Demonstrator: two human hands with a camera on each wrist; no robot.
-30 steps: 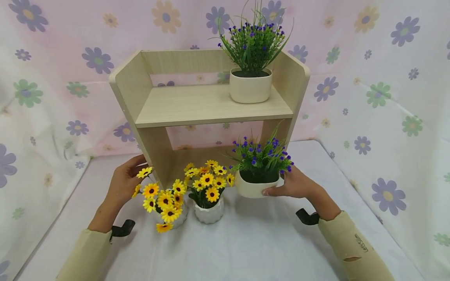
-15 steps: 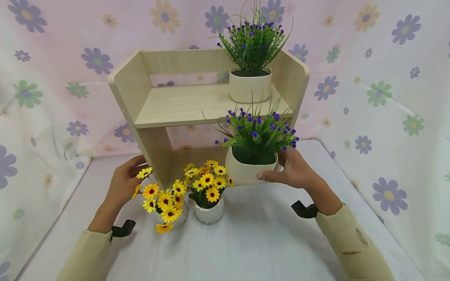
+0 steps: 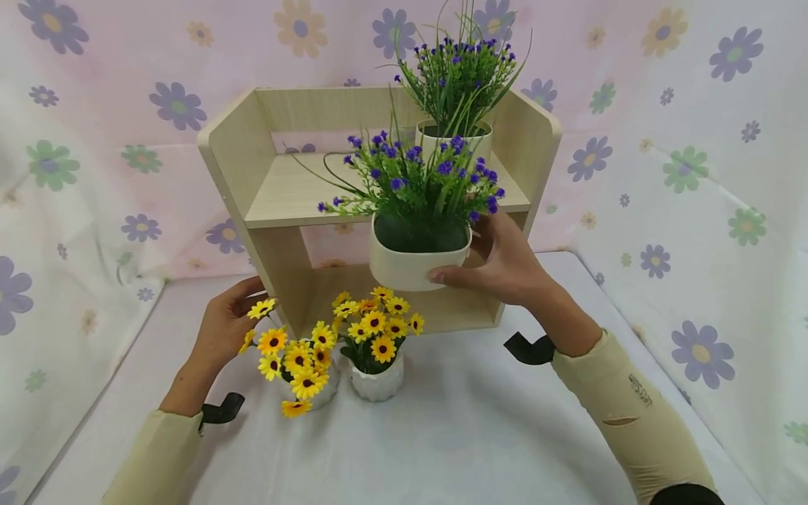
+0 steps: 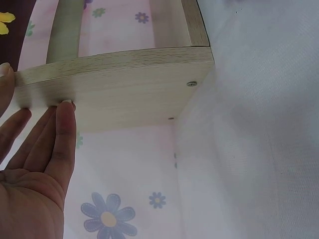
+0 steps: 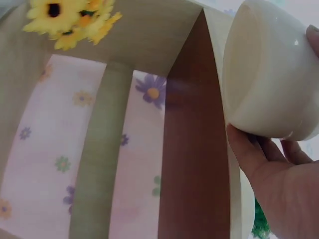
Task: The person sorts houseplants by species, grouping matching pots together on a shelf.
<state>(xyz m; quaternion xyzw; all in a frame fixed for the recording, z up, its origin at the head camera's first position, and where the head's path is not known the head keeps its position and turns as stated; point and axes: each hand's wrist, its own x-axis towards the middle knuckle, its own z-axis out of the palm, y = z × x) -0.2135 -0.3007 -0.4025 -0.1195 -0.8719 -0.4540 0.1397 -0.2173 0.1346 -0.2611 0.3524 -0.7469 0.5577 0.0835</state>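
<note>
My right hand (image 3: 505,266) grips a cream oval pot of purple flowers (image 3: 404,270), its thumb on the pot's front. The pot is raised in front of the wooden shelf (image 3: 303,186), overlapping the upper board's edge in the head view. From below, the right wrist view shows the pot's base (image 5: 244,64). At the shelf's left side, my left hand (image 3: 221,326) holds the side panel (image 4: 124,84), fingertips on its outer face and thumb by the front edge. A similar purple-flower pot (image 3: 482,149) stands on the upper board, partly hidden by the held plant.
Two white pots of yellow flowers, a left one (image 3: 323,396) and a right one (image 3: 379,382), stand on the white-covered table (image 3: 429,442) in front of the shelf. A flower-print curtain (image 3: 631,154) hangs behind and along the sides.
My right hand has raised the purple-flower pot from low by the lower compartment and carried it leftward, up to the height of the upper board. My left hand stays at the shelf's side.
</note>
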